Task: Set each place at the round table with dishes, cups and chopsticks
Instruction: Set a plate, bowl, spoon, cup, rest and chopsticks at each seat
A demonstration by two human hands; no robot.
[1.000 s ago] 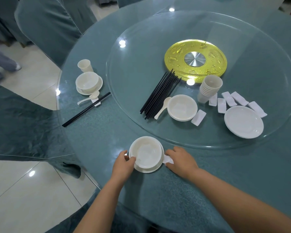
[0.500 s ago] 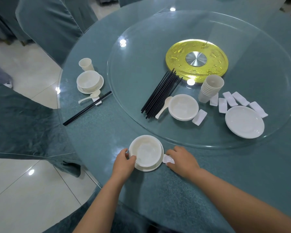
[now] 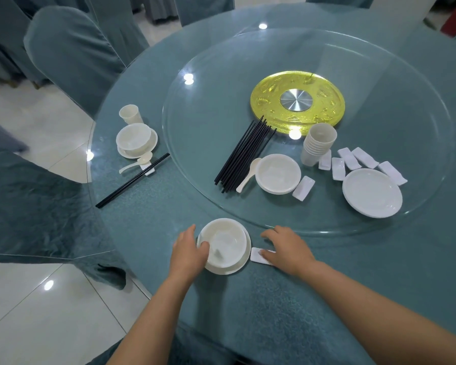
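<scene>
Left hand [image 3: 188, 252] gripping near bowl [image 3: 223, 242] at its left rim, thumb over the edge; bowl sitting on saucer [image 3: 244, 262] at table [image 3: 148, 196] edge. Right hand [image 3: 287, 248] lying w/ fingers on rest [image 3: 258, 255], just right of saucer, fingers relaxed, not clamped. Hands apart, bowl btwn them. Lying on glass turntable [image 3: 211, 101] beyond: chopstick bundle [image 3: 244, 154], spoon [image 3: 249, 173], second bowl [image 3: 278, 173], cup stack [image 3: 317, 143], spare rests [image 3: 349, 159], plate [image 3: 371, 192]. Sitting far left: finished setting w/ cup [image 3: 129, 114], bowl on saucer [image 3: 134, 139], spoon, chopstick pair [image 3: 132, 180].
</scene>
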